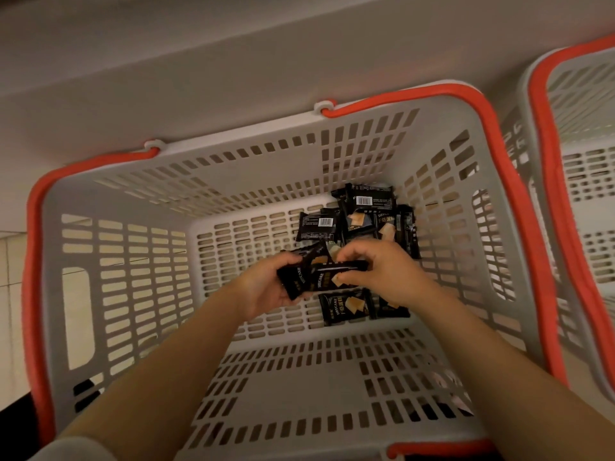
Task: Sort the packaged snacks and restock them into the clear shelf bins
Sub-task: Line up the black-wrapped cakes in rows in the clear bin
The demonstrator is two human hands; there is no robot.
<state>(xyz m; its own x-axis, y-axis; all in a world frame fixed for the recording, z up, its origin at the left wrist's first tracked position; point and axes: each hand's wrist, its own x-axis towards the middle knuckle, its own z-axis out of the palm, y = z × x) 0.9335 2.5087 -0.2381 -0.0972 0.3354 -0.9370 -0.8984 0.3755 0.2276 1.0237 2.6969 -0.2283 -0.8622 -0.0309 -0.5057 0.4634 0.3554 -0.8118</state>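
I look down into a deep grey slotted basket point(139, 181) with red handles. Several black snack packets point(364, 207) lie on its floor toward the far right, some showing white barcodes. My left hand point(266, 287) grips a small stack of black packets point(304, 281) from below. My right hand point(382, 271) pinches the right end of a black packet point(339, 267) lying on top of that stack. Another black packet point(346, 307) lies on the basket floor just below my hands. No clear shelf bins are in view.
A second grey basket with red handles point(579, 168) stands at the right, touching the first. A pale wall or shelf face point(166, 61) runs behind both. Tiled floor point(13, 261) shows at the left edge.
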